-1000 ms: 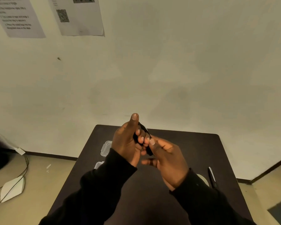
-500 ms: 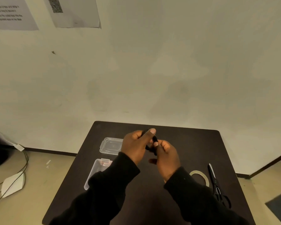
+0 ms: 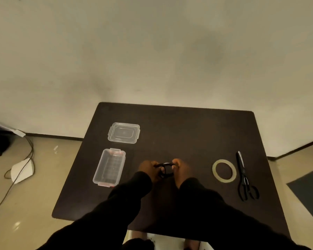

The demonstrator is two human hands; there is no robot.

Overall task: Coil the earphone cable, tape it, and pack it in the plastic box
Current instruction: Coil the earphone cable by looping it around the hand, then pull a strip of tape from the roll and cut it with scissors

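Grip: left hand and right hand pinch coiled earphone cable; keep loops tight while reaching for tape roll.

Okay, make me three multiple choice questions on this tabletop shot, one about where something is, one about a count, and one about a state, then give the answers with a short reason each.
1. Where does the tape roll lie?
A. inside the plastic box
B. just left of the scissors
C. on the lid

2. How many clear plastic pieces are on the table?
A. one
B. two
C. four

3. What state is the plastic box in?
A. open, lid off
B. closed with the lid on
C. tipped on its side

Answers: 1 B, the roll sits flat on the table's right side next to the scissors. 2 B, only the box and its separate lid show. 3 A, the lid lies apart beyond the box, while the left hand and right hand hold the coiled earphone cable.
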